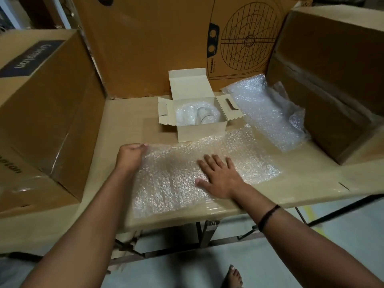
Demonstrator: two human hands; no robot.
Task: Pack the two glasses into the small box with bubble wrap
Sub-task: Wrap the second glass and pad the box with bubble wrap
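A small pale cardboard box [200, 129] stands open in the middle of the cardboard-covered table, its lid and side flaps up. Inside lies a glass [205, 116] amid bubble wrap; a second glass cannot be made out. A flat sheet of bubble wrap [172, 179] is spread in front of the box. My left hand [131, 155] pinches the sheet's far left corner. My right hand [221, 176] lies flat, fingers spread, pressing on the sheet's middle.
A second, crumpled piece of bubble wrap [270, 113] lies right of the small box. Large brown cartons stand at the left [41, 113], the back [166, 42] and the right [332, 80]. The table's front edge [187, 219] is near my arms; floor below.
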